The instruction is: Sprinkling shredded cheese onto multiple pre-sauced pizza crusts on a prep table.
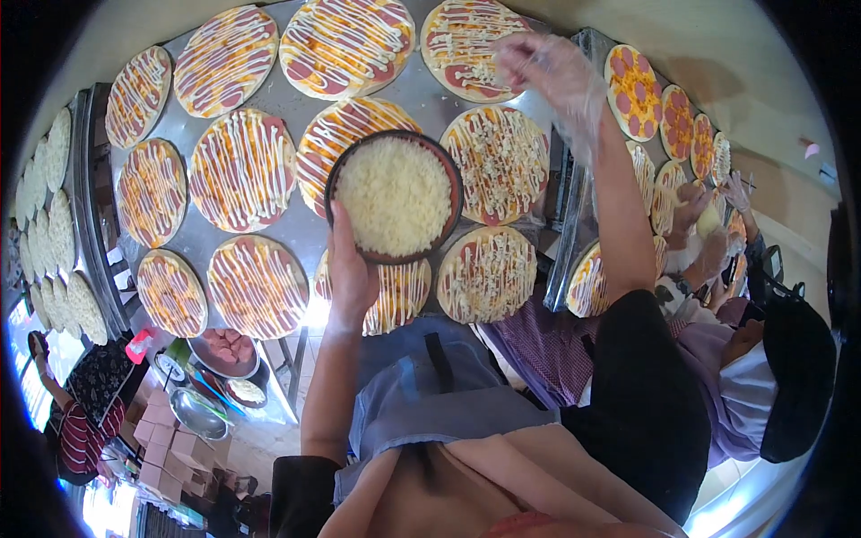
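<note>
My left hand (pixel 351 278) grips the side of a round dark-rimmed bowl (pixel 330 184), its fingers going underneath. White grated cheese (pixel 395 197) fills the bowl nearly to its rim. In a clear plastic glove, my right hand (pixel 552 72) hovers over the right edge of the far-right pizza (pixel 462 45), fingers curled down and drawn together; what they hold is hidden. That pizza carries meat slices and white sauce stripes. Beneath it, a second pizza (pixel 495 166) and a third pizza (pixel 487 273) have pale shreds scattered over their stripes. The bowl partly covers a striped pizza (pixel 359 117).
Several striped pizzas lie in rows on the metal table (pixel 300 117). At the right, a person's gloved hands (pixel 704 224) work over another table of pizzas. White-topped rounds (pixel 58 224) fill a left table. A bowl of meat (pixel 224 350) stands lower left, near another person (pixel 85 430).
</note>
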Motion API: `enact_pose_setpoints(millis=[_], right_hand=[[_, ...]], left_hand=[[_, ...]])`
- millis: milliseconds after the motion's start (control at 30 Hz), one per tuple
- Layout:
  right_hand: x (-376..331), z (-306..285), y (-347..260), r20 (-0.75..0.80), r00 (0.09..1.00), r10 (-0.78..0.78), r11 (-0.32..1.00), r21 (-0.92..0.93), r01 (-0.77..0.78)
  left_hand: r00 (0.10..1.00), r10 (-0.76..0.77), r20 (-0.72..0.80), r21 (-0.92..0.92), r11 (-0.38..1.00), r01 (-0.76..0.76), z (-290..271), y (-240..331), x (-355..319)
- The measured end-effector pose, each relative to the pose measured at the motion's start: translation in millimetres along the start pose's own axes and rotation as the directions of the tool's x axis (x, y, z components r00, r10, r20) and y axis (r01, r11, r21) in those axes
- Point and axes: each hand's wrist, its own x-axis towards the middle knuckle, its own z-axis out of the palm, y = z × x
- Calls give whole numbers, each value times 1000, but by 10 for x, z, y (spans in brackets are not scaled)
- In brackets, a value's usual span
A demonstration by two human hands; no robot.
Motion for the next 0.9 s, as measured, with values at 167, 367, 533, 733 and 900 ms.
enact_pose_setpoints(millis=[167, 367, 533, 733, 900], right_hand=[[-563, 715, -561, 267, 958, -107, 892, -401, 211], [-578, 1144, -574, 348, 930, -116, 686, -649, 328], [-569, 1095, -418, 304, 947, -103, 787, -558, 264], [-395, 1104, -265, 387, 922, 19, 921, -366, 135], [-208, 554, -141, 337, 937, 96, 907, 358, -222]], left_hand=[[997, 72, -27, -3, 997, -72, 138, -100, 288], [992, 78, -96, -16, 997, -80, 251, -209, 464], [997, 70, -29, -41, 997, -71, 266, -240, 510], [999, 40, -22, -31, 999, -40, 290, -247, 574], [999, -1, 39, -26, 1000, 2, 288, -212, 625]])
